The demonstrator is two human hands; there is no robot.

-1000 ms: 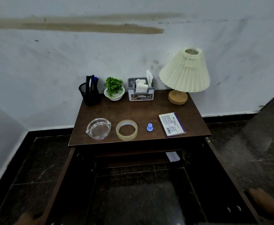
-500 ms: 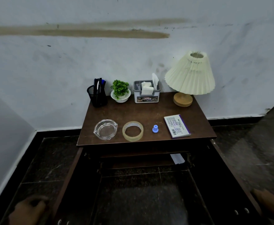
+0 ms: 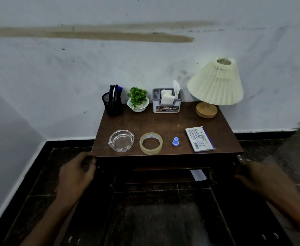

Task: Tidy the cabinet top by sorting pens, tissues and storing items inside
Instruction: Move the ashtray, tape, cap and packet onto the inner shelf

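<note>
Above: brown wooden cabinet top (image 3: 163,123) set against a stained white wall. Back row, left to right: black mesh pen cup (image 3: 112,105) holding dark and blue pens (image 3: 115,91); small green plant in a white bowl (image 3: 138,101); grey plastic box (image 3: 166,103) with folded white tissues (image 3: 167,97) upright inside; pleated cream lamp (image 3: 215,84) on a round wooden base. Front row: clear glass ashtray (image 3: 121,140), ring of translucent tape (image 3: 150,143), small blue cap (image 3: 175,141), flat white-and-purple packet (image 3: 200,139) (print too small to read). Below, both doors swung open. Left hand (image 3: 75,176) loosely curled at the left front corner, empty; right hand (image 3: 263,178) blurred beside the right door, grip impossible to tell.
</note>
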